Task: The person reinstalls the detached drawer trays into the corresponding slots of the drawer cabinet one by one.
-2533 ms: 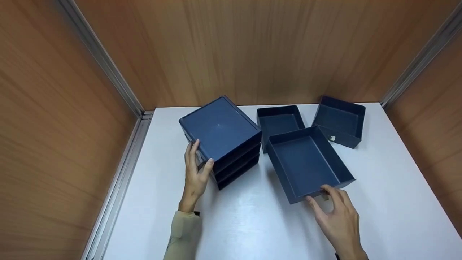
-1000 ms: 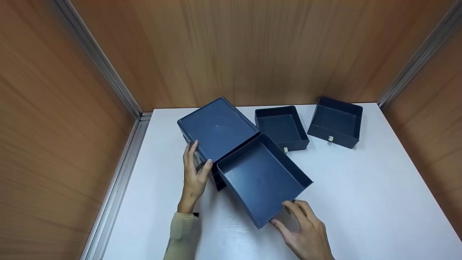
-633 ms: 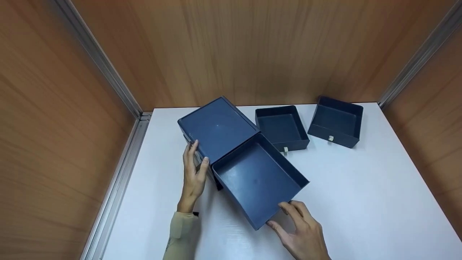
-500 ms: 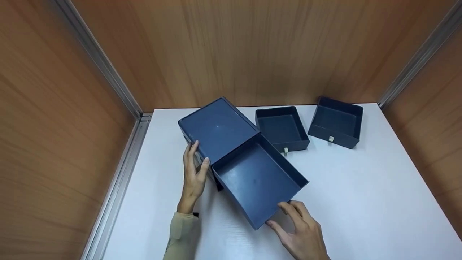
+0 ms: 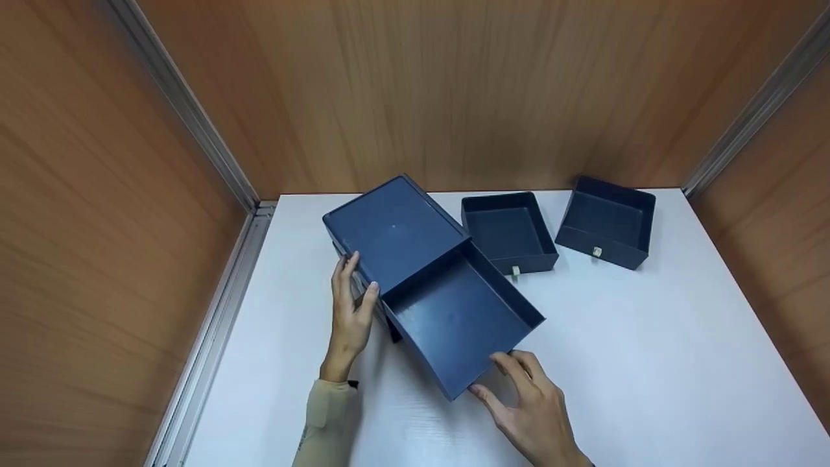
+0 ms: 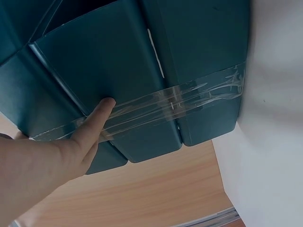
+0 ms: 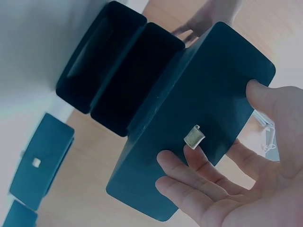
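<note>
A dark blue drawer cabinet [image 5: 395,233] stands at an angle on the table, its stacked sections bound by clear tape [image 6: 203,92] in the left wrist view. My left hand [image 5: 350,318] rests against the cabinet's near left side, fingers extended. A dark blue drawer [image 5: 460,318] sits with its back end in the top slot and most of its length sticking out. With thumb and fingers, my right hand [image 5: 528,408] holds this drawer by its front. On that front, a small pale pull tab [image 7: 194,137] shows beside my fingertips. Two lower slots [image 7: 137,78] gape beneath the drawer.
Two more empty drawers, one beside the cabinet [image 5: 509,230] and one farther right [image 5: 606,220], sit at the back of the white table [image 5: 655,363]. Wood-grain panels [image 5: 493,91] enclose the back and both sides.
My right hand has brought the drawer leftward from beside the cabinet to its top slot. Over the last half second the drawer has slid slightly farther in. My left hand has stayed on the cabinet.
</note>
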The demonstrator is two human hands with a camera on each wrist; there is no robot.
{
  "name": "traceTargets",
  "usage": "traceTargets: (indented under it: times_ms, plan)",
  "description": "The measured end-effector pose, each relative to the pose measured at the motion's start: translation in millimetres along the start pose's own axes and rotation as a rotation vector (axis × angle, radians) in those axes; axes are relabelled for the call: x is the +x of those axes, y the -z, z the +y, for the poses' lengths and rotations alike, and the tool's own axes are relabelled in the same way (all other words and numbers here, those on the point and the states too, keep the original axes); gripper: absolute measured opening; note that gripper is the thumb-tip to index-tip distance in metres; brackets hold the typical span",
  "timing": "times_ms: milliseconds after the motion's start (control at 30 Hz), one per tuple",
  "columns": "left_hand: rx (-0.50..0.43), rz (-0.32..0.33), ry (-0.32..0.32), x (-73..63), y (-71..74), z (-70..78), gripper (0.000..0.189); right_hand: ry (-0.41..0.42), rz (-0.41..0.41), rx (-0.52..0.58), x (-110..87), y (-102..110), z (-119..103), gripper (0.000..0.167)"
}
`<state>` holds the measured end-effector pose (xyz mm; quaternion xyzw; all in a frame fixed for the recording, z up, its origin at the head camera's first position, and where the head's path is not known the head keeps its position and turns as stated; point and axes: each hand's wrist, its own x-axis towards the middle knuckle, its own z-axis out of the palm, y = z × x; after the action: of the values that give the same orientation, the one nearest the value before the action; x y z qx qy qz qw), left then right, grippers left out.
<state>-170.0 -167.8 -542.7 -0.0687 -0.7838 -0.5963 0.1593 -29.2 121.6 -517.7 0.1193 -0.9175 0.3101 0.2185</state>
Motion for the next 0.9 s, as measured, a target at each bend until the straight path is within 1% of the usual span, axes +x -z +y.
traceTargets:
  times_ms: [233, 533, 900]
  plan:
    - [0.002, 0.006, 0.011, -0.8, -0.9, 1.4, 0.065, -0.008, 0.004, -0.009, 5.9, -6, 0, 0.048]
    - [0.002, 0.008, 0.004, 0.9, 0.6, 0.9, 0.064, 0.027, 0.029, 0.007, 20.7, -13, -1, 0.049]
    - [0.033, 0.007, 0.012, 0.7, 0.5, 1.0, 0.064, 0.011, 0.008, 0.022, 31.8, -17, -5, 0.05]
